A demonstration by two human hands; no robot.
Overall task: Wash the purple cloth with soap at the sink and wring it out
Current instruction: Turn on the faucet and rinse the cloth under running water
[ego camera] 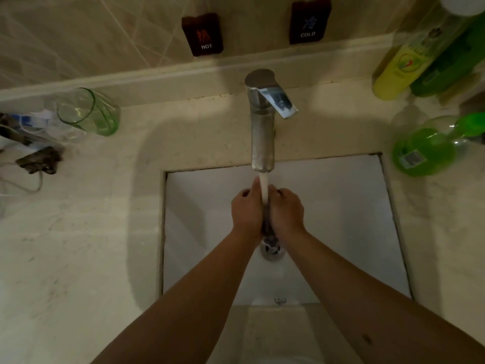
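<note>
Both my hands are pressed together over the white sink (341,206), directly under the running tap (262,122). My left hand (245,211) and my right hand (286,212) squeeze a dark bunched cloth (267,227) between them; only a thin strip of it shows between the palms and a small end hangs just above the drain (271,250). A stream of water (263,187) falls from the spout onto the cloth between my fingers. The cloth's colour is hard to tell in the dim light.
A green glass (89,111) lies on the counter at the left, near cables and a dark object (39,160). Yellow (404,64) and green bottles (425,148) stand at the right. HOT (203,35) and COLD (309,21) tags hang on the tiled wall.
</note>
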